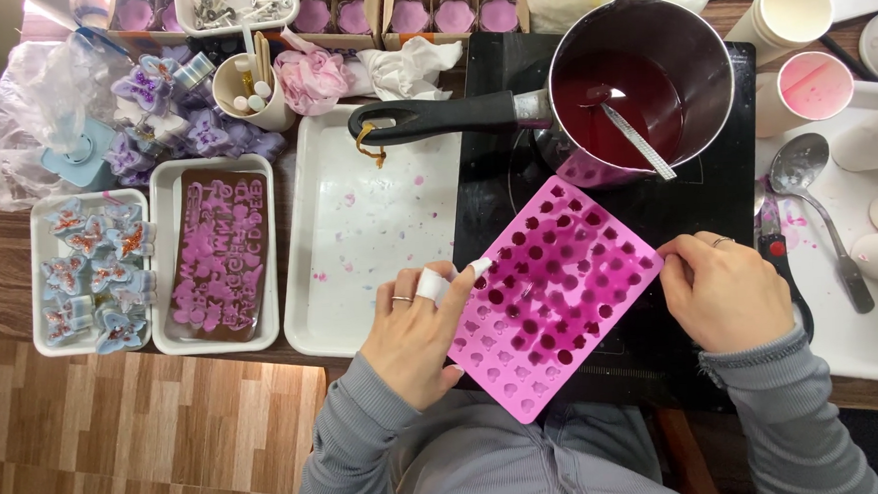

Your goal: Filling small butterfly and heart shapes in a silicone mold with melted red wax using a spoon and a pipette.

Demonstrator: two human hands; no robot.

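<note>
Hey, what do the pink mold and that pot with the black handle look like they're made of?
The pink mold, held at its edges by the left hand and right hand, looks like silicone: matte, uniformly coloured, thin with small moulded cavities. The pot looks like metal, probably steel or aluminium, with a dull grey sheen on its rim; its black handle seems to be plastic.

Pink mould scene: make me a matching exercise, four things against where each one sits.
Things:
1. Pink mould
2. Pot
3. Brown mould
4. Spoon

Places:
A. In a white tray left of the big white tray
B. On the white tray at the far right
C. Between the left hand and right hand
D. On the black cooktop, dark red liquid inside

Pairs: 1-C, 2-D, 3-A, 4-B
</note>
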